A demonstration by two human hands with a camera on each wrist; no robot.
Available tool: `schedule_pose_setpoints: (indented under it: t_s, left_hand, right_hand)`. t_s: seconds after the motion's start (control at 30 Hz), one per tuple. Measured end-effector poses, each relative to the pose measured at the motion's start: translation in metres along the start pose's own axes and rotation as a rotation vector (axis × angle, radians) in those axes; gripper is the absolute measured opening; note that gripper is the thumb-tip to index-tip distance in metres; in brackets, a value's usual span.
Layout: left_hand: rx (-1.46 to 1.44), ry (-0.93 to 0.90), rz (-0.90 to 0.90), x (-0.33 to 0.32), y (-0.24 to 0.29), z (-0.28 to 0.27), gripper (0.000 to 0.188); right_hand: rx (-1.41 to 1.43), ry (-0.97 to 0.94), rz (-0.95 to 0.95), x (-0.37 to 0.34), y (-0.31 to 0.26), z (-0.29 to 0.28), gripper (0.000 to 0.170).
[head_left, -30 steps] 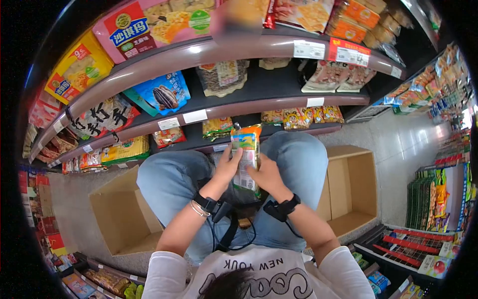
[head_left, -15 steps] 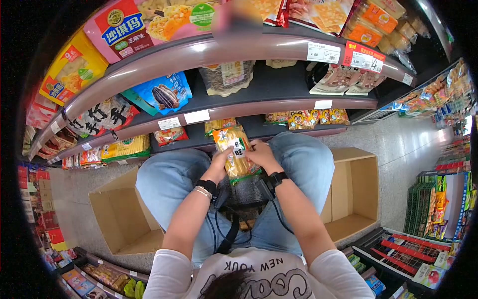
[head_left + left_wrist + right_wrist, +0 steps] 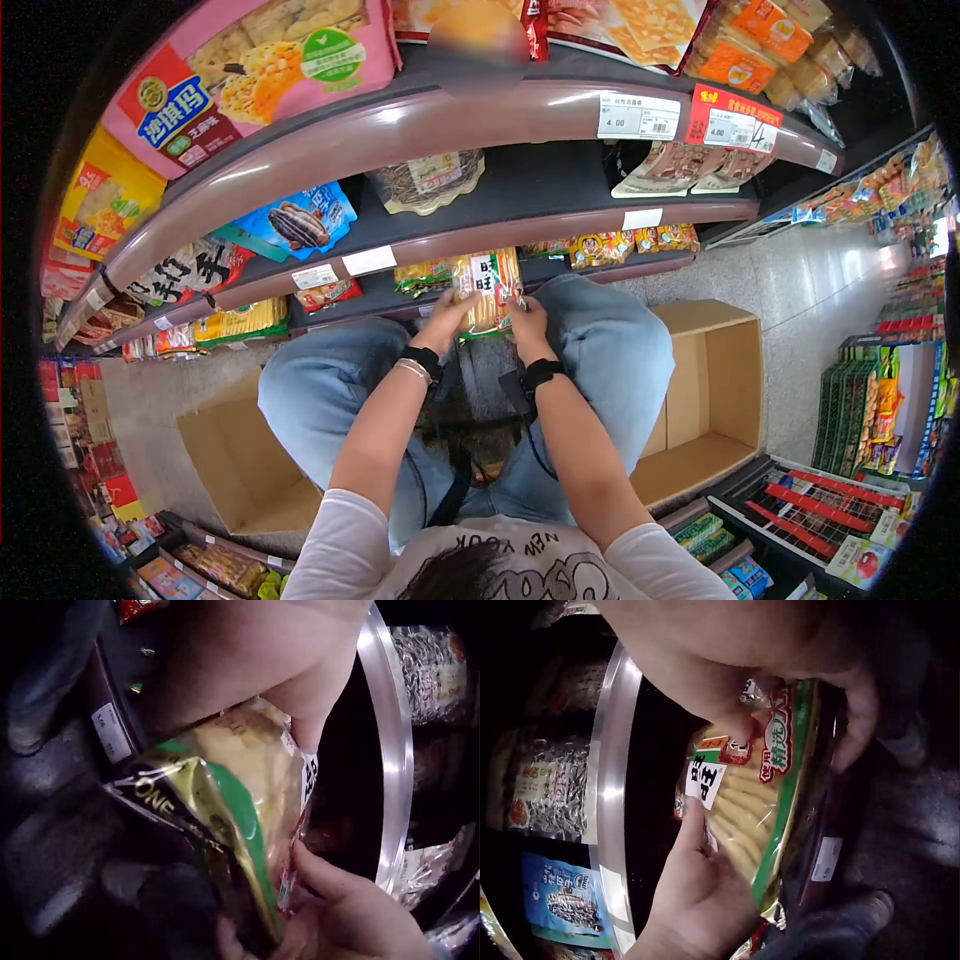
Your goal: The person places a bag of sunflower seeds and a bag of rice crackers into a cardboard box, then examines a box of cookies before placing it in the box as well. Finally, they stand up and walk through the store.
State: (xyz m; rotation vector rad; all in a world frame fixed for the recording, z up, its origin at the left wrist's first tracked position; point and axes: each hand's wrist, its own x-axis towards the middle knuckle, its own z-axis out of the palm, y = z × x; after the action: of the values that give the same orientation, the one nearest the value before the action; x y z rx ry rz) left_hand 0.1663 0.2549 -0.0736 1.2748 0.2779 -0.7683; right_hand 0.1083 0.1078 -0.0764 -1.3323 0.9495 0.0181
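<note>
White fabric with dark lettering, a short-sleeved shirt, clothes a person whose knees, in faded blue jeans, are bent and spread before a stocked shop shelf. Black straps circle both wrists; a silvery bangle shines at the left one. Just ahead of me, the left hand and right hand hold a clear film packet by its opposite sides, each grip closed on it, thumbs pressed into the crinkled wrapper. The packet sits between the knees, in front of the lowest tier; whether it touches the shelf, I cannot tell. Pale yellow, finger-shaped pieces lie side by side behind the shiny plastic, beside a green band. Tan cardboard boxes, open and square-cornered, flank the legs on the smooth grey floor. Beyond the hands, glossy brown shelf edges carry a puffed blue pouch, a see-through pouch of dark slivers and a broad pink bag.
</note>
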Motion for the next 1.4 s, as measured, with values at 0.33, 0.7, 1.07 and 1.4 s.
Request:
schedule_pose_setpoints:
  t_s: [0.33,0.7,1.07,1.4]
  left_hand:
    - [0.330,0.124,-0.037,0.009,0.017,0.006,0.058]
    - [0.186,0.167,-0.120,0.006,0.024,-0.003,0.066]
    - [-0.070,0.131,-0.197,-0.027,-0.056,-0.044,0.050]
    - [0.132,0.410,0.138,-0.044,-0.024,-0.016,0.023]
  right_hand:
    - [-0.170,0.137,-0.270,0.064,0.003,0.012,0.027]
    - [0.203,-0.079,-0.219,0.060,-0.011,0.017,0.057]
    - [0.143,-0.224,0.112,0.032,0.005,0.006,0.052]
    - [0.282,-0.280,0.061,-0.038,-0.045,0.008,0.040]
